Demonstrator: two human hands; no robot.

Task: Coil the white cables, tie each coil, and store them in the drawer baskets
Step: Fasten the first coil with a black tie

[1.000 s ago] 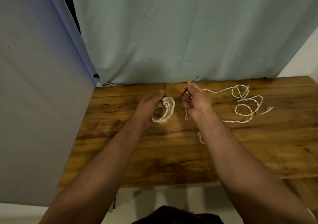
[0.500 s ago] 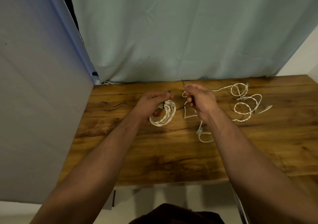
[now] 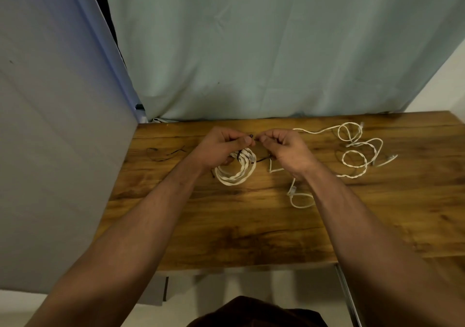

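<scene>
1. Panel (image 3: 50,150): grey, stands along the left edge of the table (image 3: 226,231). A pale curtain (image 3: 276,50) hangs across the back.
2. Spare ties (image 3: 163,153): thin black strands flat on the wood near the back left, apart from the hands.
3. Left hand (image 3: 221,148): fingers curled, sits over the top of the coil. The lower fingers hold the coil's upper arc. Thumb and forefinger pinch one end of the tie.
4. Coil (image 3: 236,173): white, several loops, between the two forearms toward the back of the table. Its lower arc looks down on the wood. The top is tucked under the left hand.
5. Tie (image 3: 243,154): black, crosses the coil's upper right arc. A thin tail runs right toward the right hand.
6. Right hand (image 3: 286,150): fingers curled, thumb and forefinger pinch the tie's other end. The fingertips of both hands nearly meet above the coil.
7. Loose cable (image 3: 353,157): white, uncoiled, sprawls in loops right of the right hand toward the back right.
8. A small white loop with a plug (image 3: 292,191) lies just beside the right forearm. Can't tell whether it's the same cable.
9. Rail (image 3: 347,294): metal, below the table's front edge at the right.
</scene>
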